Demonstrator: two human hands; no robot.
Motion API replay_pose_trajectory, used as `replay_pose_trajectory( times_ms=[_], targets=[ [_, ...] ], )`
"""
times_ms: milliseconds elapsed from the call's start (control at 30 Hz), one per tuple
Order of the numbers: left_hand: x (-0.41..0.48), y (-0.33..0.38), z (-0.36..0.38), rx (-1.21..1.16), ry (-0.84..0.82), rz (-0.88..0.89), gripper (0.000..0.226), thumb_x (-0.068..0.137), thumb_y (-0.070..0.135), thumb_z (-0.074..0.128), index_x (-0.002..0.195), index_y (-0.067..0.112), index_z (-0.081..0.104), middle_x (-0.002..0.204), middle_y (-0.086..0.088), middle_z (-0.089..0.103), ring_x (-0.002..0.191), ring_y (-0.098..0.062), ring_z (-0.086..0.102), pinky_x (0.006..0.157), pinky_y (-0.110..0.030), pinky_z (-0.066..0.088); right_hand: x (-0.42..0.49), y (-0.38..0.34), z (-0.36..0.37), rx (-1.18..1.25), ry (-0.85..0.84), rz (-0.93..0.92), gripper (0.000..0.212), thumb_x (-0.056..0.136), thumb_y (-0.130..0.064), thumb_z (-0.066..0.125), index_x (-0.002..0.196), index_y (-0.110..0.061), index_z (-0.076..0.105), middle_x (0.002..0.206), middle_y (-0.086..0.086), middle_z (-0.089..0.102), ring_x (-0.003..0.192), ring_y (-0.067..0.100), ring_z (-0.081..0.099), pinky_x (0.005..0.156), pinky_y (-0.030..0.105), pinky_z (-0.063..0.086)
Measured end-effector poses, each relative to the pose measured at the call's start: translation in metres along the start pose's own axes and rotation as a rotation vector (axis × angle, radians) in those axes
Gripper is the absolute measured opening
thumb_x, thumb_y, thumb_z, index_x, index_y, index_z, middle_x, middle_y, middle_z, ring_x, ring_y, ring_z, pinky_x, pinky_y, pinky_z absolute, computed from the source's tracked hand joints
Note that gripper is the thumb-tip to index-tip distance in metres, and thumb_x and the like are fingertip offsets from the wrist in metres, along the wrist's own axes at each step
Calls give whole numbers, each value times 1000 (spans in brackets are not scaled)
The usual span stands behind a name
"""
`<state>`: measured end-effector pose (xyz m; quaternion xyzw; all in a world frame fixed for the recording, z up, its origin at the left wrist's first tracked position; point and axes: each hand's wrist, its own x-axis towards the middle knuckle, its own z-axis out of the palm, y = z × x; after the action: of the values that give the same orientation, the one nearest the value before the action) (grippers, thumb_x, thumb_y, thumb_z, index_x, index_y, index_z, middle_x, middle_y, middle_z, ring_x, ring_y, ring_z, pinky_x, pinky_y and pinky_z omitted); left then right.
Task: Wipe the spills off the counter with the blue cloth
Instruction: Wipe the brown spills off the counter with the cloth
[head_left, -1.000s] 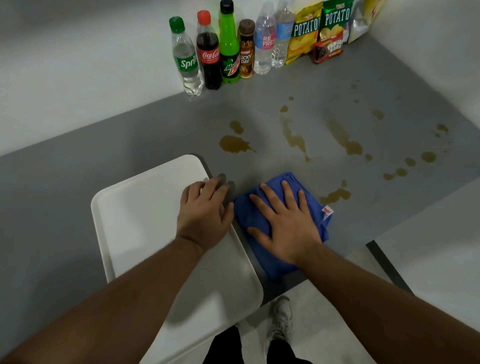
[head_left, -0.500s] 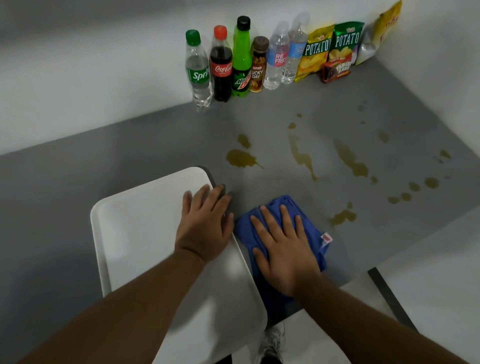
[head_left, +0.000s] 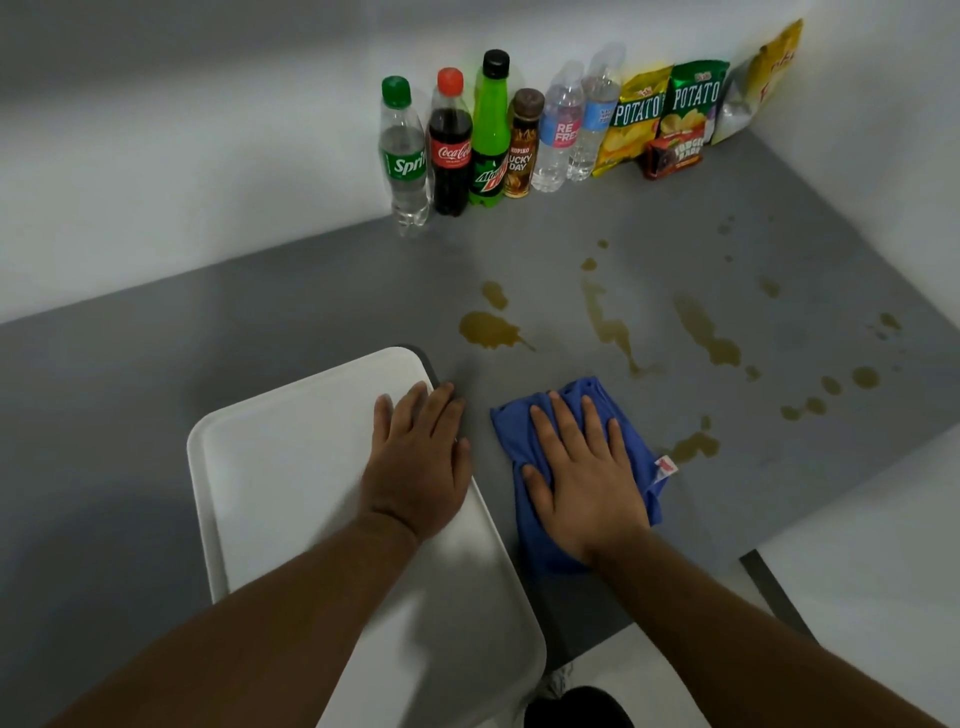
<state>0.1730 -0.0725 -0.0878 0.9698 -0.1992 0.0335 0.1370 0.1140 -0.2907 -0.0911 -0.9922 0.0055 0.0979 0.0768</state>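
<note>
Grey counter (head_left: 260, 322) is being marked by brown spills (head_left: 488, 330) toward its right side. Near the front edge, the blue cloth (head_left: 582, 400) is being pressed flat under the open right hand (head_left: 587, 478), while a white tray (head_left: 291, 467) is being steadied by the flat, open left hand (head_left: 421, 462). Bottles (head_left: 449, 150) are being kept along the back wall.

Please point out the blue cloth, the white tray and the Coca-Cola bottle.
blue cloth (head_left: 574, 402): head view, far edge beyond the fingertips.
white tray (head_left: 291, 457): head view, bare flat surface.
Coca-Cola bottle (head_left: 451, 156): head view, red label.
</note>
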Motion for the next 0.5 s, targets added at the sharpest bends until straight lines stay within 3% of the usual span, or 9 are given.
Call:
replay_pose_trajectory(
  times_ms=[133,300,500],
  targets=[
    [1,0,0,-9,6,-5,51,101,36,40,139,10,62,150,-9,58,143,-39,49,119,-67,33,1,-4,0,-1,-37,-52,73,99,-72,3,162,-36,-11,171,-6,-15,155,25,-27,126,56,-8],
    [1,1,0,-31,26,-19,50,101,35,44,145,14,58,155,-5,55,146,-35,46,123,-63,30,47,6,-14,-26,-15,-206,71,102,-65,18,164,-32,9,173,-6,3,158,26,-14,127,52,-6],
    [2,4,-5,9,-46,-27,52,104,36,40,151,16,51,160,-5,49,150,-34,40,125,-62,27,54,21,-15,19,-1,-167,69,101,-64,15,163,-34,6,173,-8,1,158,22,-14,127,50,-5]
  ],
)
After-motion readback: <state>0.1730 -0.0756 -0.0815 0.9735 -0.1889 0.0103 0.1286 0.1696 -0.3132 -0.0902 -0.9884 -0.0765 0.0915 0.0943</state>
